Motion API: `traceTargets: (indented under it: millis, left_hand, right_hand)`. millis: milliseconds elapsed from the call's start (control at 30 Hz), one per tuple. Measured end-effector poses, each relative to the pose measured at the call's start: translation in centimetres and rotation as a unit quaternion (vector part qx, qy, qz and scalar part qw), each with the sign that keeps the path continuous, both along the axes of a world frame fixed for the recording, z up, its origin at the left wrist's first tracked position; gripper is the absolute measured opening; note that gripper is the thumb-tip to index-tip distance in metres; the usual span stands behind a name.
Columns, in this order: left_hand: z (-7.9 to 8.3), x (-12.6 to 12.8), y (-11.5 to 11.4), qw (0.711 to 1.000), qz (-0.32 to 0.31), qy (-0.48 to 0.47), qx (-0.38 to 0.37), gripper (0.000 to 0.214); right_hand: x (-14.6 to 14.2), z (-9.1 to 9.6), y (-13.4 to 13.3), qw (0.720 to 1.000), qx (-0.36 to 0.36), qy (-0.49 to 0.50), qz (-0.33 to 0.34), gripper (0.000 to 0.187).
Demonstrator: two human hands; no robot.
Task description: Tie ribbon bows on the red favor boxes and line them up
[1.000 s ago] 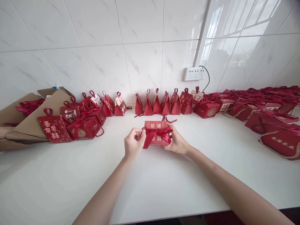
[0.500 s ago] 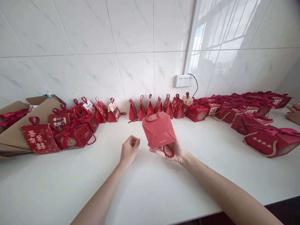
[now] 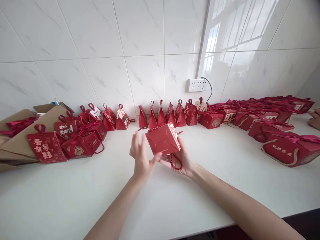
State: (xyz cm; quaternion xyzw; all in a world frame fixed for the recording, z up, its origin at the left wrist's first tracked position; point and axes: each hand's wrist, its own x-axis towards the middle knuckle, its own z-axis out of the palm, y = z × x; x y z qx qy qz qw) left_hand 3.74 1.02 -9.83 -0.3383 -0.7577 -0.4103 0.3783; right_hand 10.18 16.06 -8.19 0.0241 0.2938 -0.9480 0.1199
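Observation:
Above the middle of the table, a red paper gift box (image 3: 162, 140) rests in my right hand (image 3: 184, 163), whose fingers curl around its underside and right side. One folded face of the box is turned toward me, and a lit, patterned panel shows along its right edge. A twisted red cord loop (image 3: 176, 162) hangs below it, against my right palm. Close on the box's left is my left hand (image 3: 142, 158), fingers raised and apart, thumb near the lower edge; whether the thumb touches the box I cannot tell.
Red triangular gift boxes (image 3: 170, 114) line the tiled wall. More red boxes (image 3: 80, 145) stand at left beside an open cardboard carton (image 3: 35, 136). Many ribboned boxes (image 3: 291, 150) crowd the right. A power strip (image 3: 196, 85) is on the wall; another person's hand (image 3: 315, 119) shows far right.
My left hand has opened from a loose curl and moved up and right to the box. The box has turned and shifted slightly left, so its patterned side panel now shows.

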Motion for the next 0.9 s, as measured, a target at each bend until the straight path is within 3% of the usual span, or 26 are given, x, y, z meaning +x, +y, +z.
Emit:
traceTargets:
  millis: [67,167,267,333,400,500,567,633,667,767,833,900]
  left_hand:
    - [0.1,1.1,0.5,0.992,-0.023,0.057,-0.108,0.05]
    - [0.1,2.5,1.2,0.961,-0.16,0.115,-0.193,0.045]
    - [0.0,3.3,1.6,0.92,-0.331,0.155,-0.142,0.035]
    - [0.0,3.4,1.4,0.911,-0.375,0.152,-0.081,0.035]
    - [0.1,3.0,0.9,0.919,-0.37,0.131,-0.04,0.035]
    - [0.3,1.9,-0.3,0.943,-0.332,0.04,-0.005,0.042]
    - [0.2,1.1,-0.8,0.96,-0.274,-0.066,-0.005,0.043]
    - [0.1,0.8,-0.7,0.972,-0.198,-0.126,-0.015,0.031]
    - [0.0,0.9,-0.4,0.979,-0.162,-0.124,-0.016,0.027]
    - [-0.3,2.1,1.2,0.995,-0.089,-0.035,-0.041,0.053]
    - [-0.5,3.4,2.2,0.992,-0.08,0.014,-0.099,0.06]
    - [-0.5,4.5,2.7,0.979,-0.12,0.045,-0.159,0.051]
  right_hand:
    - [-0.1,-0.5,-0.2,1.0,0.014,-0.006,-0.02,0.059]
    - [-0.3,-1.1,-0.2,0.998,0.038,-0.039,-0.037,0.063]
    - [-0.4,-1.2,-0.4,0.997,0.045,-0.041,-0.047,0.068]
    - [-0.5,-1.1,-0.5,0.998,0.047,-0.015,-0.031,0.07]
    - [-0.5,-0.9,-0.5,0.997,0.076,0.01,-0.028,0.07]
    - [-0.2,-0.2,-0.1,0.978,0.17,0.062,-0.108,0.054]
    - [0.1,0.3,0.4,0.955,0.22,0.095,-0.172,0.046]
    - [0.3,0.8,0.5,0.939,0.238,0.114,-0.221,0.042]
    - [0.4,0.9,0.4,0.938,0.231,0.115,-0.23,0.041]
    - [0.4,0.9,-0.3,0.963,0.155,0.093,-0.201,0.044]
    - [0.2,0.7,-0.7,0.98,0.083,0.059,-0.168,0.054]
    - [0.1,0.4,-0.9,0.988,0.022,0.029,-0.148,0.063]
